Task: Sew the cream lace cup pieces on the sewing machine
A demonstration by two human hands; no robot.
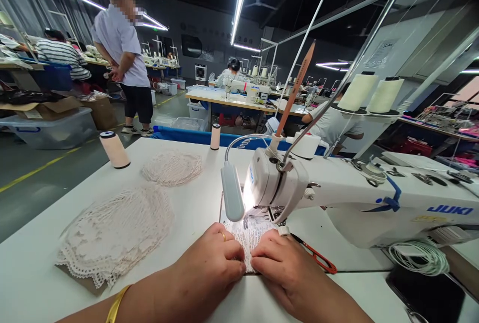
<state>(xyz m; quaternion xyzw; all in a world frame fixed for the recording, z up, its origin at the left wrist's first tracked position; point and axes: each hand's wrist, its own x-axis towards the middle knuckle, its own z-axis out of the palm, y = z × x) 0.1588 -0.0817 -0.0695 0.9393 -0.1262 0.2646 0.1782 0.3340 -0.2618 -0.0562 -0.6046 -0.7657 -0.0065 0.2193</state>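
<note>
White lace fabric lies under the needle area of a white sewing machine, lit by a small lamp. My left hand, with a ring on one finger, pinches the lace at its left side. On the lace's right side, my right hand has its fingers bent and closed on the fabric. The two hands are close together but apart. Red-handled scissors lie just right of my right hand, partly under the machine head.
Two lace stacks lie on the left of the white table. Thread cones stand near its far edge. Coiled white cable sits at right. A standing person and seated workers are farther away.
</note>
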